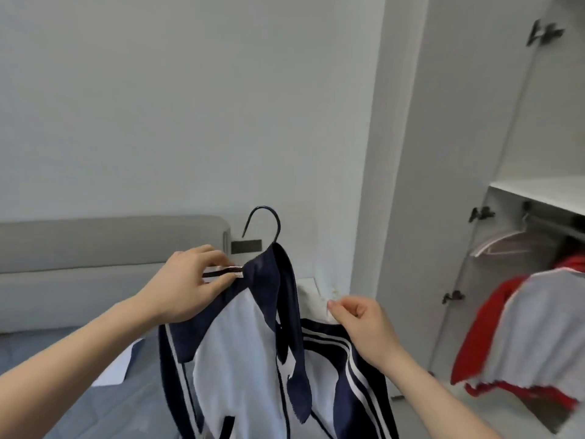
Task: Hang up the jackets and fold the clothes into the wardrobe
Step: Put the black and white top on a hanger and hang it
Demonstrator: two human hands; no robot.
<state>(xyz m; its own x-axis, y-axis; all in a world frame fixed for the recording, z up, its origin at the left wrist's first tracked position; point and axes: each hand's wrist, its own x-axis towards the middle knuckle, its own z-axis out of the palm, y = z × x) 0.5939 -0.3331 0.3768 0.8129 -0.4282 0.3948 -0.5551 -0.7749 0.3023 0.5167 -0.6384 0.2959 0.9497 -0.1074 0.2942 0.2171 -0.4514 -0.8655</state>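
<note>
A navy and white jacket (240, 353) hangs on a dark hanger, whose hook (264, 221) sticks up above the collar in the middle of the view. My left hand (186, 283) pinches the striped collar edge at the jacket's left shoulder. My right hand (361, 324) pinches white fabric at the jacket's right shoulder, above the striped navy sleeve. The open wardrobe (538, 198) stands at the right. Inside it a red and white jacket (519, 337) hangs from the rail, beside an empty pale hanger (500, 243).
A grey padded headboard (104, 248) and a blue-grey bed (79, 391) lie at the left, with a white sheet (117, 365) on the bed. The open wardrobe door (449, 185) stands between the wall and the wardrobe's inside.
</note>
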